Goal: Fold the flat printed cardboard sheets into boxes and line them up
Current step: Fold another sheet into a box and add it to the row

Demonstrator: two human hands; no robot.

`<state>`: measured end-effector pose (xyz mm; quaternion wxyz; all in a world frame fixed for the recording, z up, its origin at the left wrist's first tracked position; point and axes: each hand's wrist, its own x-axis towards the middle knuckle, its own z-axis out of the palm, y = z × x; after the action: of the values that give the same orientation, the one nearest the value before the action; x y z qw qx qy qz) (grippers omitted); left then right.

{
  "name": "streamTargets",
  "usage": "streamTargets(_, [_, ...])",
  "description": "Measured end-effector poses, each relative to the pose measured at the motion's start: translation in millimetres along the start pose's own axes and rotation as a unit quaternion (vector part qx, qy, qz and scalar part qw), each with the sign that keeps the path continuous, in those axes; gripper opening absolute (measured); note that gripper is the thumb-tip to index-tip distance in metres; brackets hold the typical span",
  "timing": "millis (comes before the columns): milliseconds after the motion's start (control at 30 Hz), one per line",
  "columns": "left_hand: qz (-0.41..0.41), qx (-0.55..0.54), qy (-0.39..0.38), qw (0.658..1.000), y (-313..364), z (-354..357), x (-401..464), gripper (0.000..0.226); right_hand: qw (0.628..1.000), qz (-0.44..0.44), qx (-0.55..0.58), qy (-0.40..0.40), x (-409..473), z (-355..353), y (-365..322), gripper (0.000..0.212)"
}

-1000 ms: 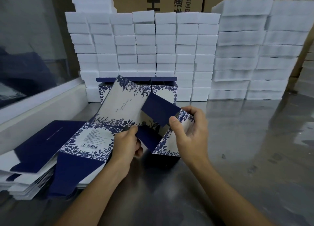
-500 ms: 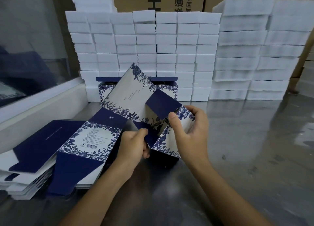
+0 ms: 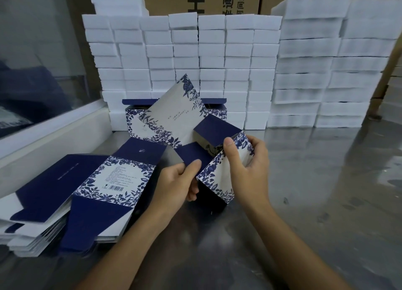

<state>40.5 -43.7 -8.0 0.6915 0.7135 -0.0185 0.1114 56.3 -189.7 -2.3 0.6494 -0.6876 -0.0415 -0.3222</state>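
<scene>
A packing workshop. White foam blocks (image 3: 185, 56) stack at twelve o'clock before shipping cartons (image 3: 208, 0). Flat printed sheets (image 3: 43, 202) pile at nine o'clock on the steel tabletop (image 3: 315, 191).

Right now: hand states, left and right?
Left hand: closed, pinching a navy flap of the half-folded box.
Right hand: closed, gripping the box's floral side panel, thumb on its upper edge.

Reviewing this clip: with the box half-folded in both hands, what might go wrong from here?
1. The left hand pinches only the navy flap; forcing it could crease it.
2. The tall floral panel stands loose and might catch the finished boxes behind it.
3. The left forearm lies close to the stack of flat sheets and could nudge it askew.
</scene>
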Motion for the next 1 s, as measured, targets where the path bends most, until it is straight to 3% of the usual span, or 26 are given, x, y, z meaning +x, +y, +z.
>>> streamTargets(133, [0.025, 0.007, 0.063, 0.998, 0, -2, -2, 0.057, 0.999, 0.041, 0.023, -0.003, 3, -1, 3, 0.05])
streamTargets(233, [0.03, -0.028, 0.075, 0.996, 1, -4, 1, 0.065, 0.99, 0.121, 0.066, -0.027, 6, -1, 9, 0.053])
streamTargets(367, [0.018, -0.074, 0.046, 0.996, 2, -5, 0, 0.051, 0.979, 0.185, 0.072, -0.045, 7, 0, 15, 0.048])
streamTargets(533, [0.027, -0.028, 0.091, 0.995, -3, -9, 5, 0.027, 0.988, 0.142, 0.042, -0.045, 2, 2, 16, 0.058])
streamTargets(700, [0.001, -0.033, 0.155, 0.987, -5, -18, 14, 0.041, 0.99, 0.139, 0.008, -0.03, 6, -1, 18, 0.035])
streamTargets(767, [-0.002, -0.013, 0.138, 0.99, -7, -21, 14, 0.033, 0.991, 0.131, -0.003, -0.034, 6, -2, 16, 0.03])
streamTargets(1000, [0.026, -0.048, 0.107, 0.993, 0, -18, 9, 0.014, 0.959, 0.216, 0.145, -0.115, 7, -2, 18, 0.051])
